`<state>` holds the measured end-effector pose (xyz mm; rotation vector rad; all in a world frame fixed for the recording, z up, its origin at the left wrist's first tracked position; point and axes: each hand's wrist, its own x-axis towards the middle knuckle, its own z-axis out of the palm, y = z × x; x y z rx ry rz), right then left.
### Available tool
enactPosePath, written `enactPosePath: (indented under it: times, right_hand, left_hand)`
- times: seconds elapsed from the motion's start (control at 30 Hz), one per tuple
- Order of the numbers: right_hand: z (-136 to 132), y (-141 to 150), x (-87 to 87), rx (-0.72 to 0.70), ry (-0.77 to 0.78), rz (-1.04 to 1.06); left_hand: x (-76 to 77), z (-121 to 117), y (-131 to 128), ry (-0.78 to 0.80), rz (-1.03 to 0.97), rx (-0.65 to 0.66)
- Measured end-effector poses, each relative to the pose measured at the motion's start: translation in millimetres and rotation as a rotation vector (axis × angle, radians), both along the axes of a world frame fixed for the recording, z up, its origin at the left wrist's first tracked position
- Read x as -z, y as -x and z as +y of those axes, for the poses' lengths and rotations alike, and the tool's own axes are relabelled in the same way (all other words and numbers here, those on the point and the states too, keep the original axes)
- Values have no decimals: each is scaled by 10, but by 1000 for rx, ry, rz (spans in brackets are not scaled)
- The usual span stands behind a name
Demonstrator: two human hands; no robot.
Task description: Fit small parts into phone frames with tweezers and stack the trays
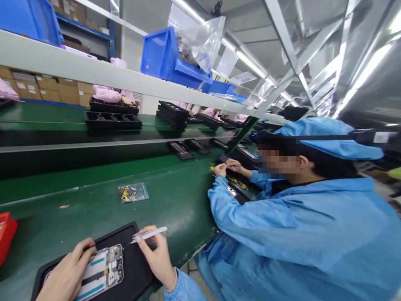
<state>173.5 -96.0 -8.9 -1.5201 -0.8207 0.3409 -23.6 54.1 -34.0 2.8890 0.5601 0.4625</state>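
At the bottom of the view, my left hand (pixel 67 271) holds the edge of a phone mid-frame (pixel 105 271), which shows a circuit board and blue strips. The frame lies on a black rubber mat or tray (pixel 133 259). My right hand (pixel 156 255) pinches white-handled tweezers (pixel 148 234), their tips pointing left over the mat and a little apart from the phone frame. The part of the phone frame under my left hand is hidden.
A co-worker in a blue coat and cap (pixel 297 217) sits close on the right, handling small yellow parts. A plastic bag of yellow parts (pixel 133 192) lies on the green workbench (pixel 78 209). A red bin (pixel 6 236) stands at the left edge. Black trays (pixel 112 120) and blue bins (pixel 166 54) stand beyond.
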Motion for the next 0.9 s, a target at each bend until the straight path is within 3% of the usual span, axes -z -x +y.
enactPosePath:
  times: [0.13, 0.33, 0.5, 0.73, 0.9]
  right_hand:
    - [-45, 15, 10, -42, 12, -43]
    - [-152, -93, -3, -75, 81, -133]
    - [-171, -78, -103, -168, 83, -178]
    - [44, 64, -106, -343, 9, -20]
    - [235, 101, -91, -443, 64, -67]
  left_hand:
    - [-158, -121, -99, -45, 58, -37]
    - [-325, -244, -217, 47, 154, -70]
    - [-321, -273, -240, 129, 138, -75]
    - [-310, -279, -258, 201, 120, -69]
    - [-315, -184, -140, 138, 18, -66]
